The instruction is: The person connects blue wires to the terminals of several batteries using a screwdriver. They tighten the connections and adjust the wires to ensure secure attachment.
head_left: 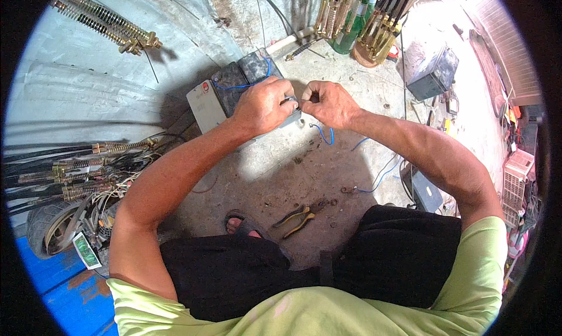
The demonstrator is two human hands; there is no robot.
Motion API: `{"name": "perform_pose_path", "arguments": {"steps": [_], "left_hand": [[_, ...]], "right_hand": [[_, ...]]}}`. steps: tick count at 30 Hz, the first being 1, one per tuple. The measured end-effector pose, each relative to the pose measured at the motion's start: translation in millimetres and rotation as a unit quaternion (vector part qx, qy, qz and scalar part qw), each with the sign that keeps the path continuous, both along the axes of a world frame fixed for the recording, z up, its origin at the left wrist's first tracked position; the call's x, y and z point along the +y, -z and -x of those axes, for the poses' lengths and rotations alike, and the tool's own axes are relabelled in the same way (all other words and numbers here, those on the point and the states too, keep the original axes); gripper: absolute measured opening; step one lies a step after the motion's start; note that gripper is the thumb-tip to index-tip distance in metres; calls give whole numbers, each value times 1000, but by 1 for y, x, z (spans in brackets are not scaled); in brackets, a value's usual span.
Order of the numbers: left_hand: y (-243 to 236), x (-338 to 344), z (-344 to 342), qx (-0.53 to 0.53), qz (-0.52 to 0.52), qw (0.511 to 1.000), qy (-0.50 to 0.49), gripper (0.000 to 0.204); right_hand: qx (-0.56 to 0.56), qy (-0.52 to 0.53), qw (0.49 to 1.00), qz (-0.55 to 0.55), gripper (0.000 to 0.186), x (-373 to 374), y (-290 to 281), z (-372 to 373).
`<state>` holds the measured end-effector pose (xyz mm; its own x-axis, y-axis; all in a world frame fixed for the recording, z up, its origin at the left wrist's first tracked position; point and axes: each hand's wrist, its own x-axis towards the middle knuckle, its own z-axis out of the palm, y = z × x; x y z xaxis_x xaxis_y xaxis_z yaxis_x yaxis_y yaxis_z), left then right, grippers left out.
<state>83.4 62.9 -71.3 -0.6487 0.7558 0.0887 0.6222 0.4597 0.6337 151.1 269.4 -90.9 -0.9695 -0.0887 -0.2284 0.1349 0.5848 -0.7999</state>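
Observation:
Both my hands are closed in a pinch, fingertips almost meeting in the middle of the view. My left hand [266, 106] is above the near edge of a group of dark block batteries [230, 80]. A small dark piece shows at its fingertips, too small to name. Just to the right, my right hand [332, 104] pinches thumb to forefinger; what lies between them is hidden. One blue wire [268, 67] loops over the batteries and passes behind my left hand. Another short blue wire [331, 137] hangs below my right hand.
Pliers [295, 217] with yellow-black handles lie on the floor by my sandalled foot [240, 223]. Spring-ended cables hang at left and upper left. Green bottles [346, 34] and a bundle of brass-ended cables [377, 40] stand at the back. Another battery [434, 72] sits at right.

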Motion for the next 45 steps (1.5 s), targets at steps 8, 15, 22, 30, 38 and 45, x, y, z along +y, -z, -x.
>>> {"name": "perform_pose_path", "arguments": {"steps": [8, 15, 22, 30, 38, 45], "left_hand": [[8, 2, 4, 32, -6, 999, 28, 13], [-1, 3, 0, 68, -68, 994, 59, 13], [-11, 3, 22, 104, -154, 975, 123, 22], [-94, 32, 16, -120, -193, 974, -25, 24], [-87, 41, 14, -58, -245, 967, -27, 22], [-76, 43, 20, -32, -245, 969, -17, 22]], "right_hand": [[-17, 5, 1000, -8, 27, -2, -3, -1], [-24, 6, 1000, -5, 25, -3, -2, -1], [-13, 6, 1000, -15, 23, -4, -4, -4], [-28, 21, 999, -20, 25, -5, -12, -6], [61, 8, 998, -5, 25, -4, 0, -4], [72, -5, 997, -7, 24, -10, 1, -3]]}}
